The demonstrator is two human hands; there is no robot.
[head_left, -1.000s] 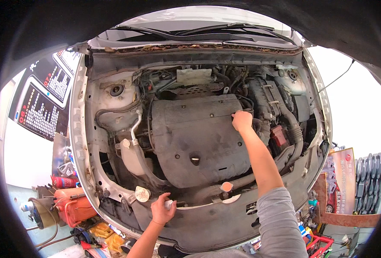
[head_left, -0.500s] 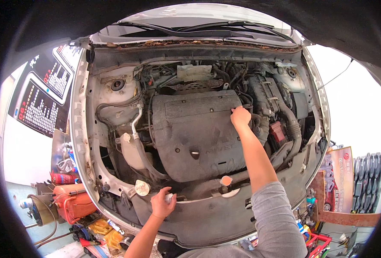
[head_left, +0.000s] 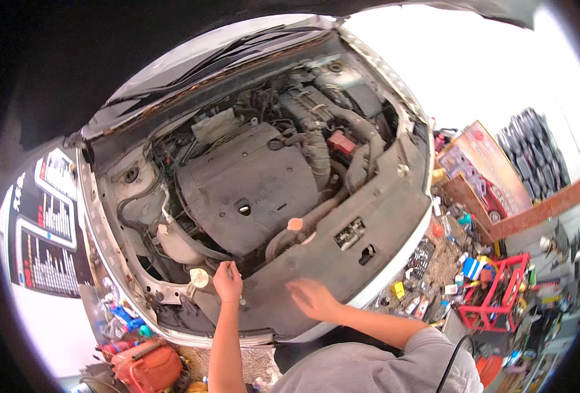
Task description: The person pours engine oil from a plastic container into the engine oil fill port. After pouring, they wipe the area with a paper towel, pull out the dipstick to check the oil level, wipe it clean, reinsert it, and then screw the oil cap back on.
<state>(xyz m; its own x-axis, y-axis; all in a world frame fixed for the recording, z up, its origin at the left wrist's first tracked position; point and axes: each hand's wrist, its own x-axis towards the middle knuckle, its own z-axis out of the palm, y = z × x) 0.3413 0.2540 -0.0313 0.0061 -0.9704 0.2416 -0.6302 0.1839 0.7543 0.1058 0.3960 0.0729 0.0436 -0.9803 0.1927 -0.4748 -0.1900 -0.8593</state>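
Note:
My left hand (head_left: 228, 283) is over the dark front panel (head_left: 263, 314) of a car's engine bay, beside a round cream-coloured cap (head_left: 199, 278). Its fingers are bent and pressed together; whatever small thing they may hold is hidden. To its right, my right hand (head_left: 313, 299) hovers over the same panel, blurred, with fingers stretched toward the left hand and nothing visible in them. Beyond both hands lies the black plastic engine cover (head_left: 250, 190), with a small oval opening near its front. An orange-topped cap (head_left: 295, 224) sits just ahead of the right hand.
A red battery cover (head_left: 341, 142) and ribbed air hose (head_left: 316, 154) are at the bay's right. A white reservoir (head_left: 180, 243) stands on the left. Beside the car are a red tool cart (head_left: 496, 295), scattered bottles and tools, and a red tank (head_left: 151, 368).
My right hand has left the engine cover's right edge and come back to the front panel, near my left hand. The whole view has turned toward the right, showing the floor there.

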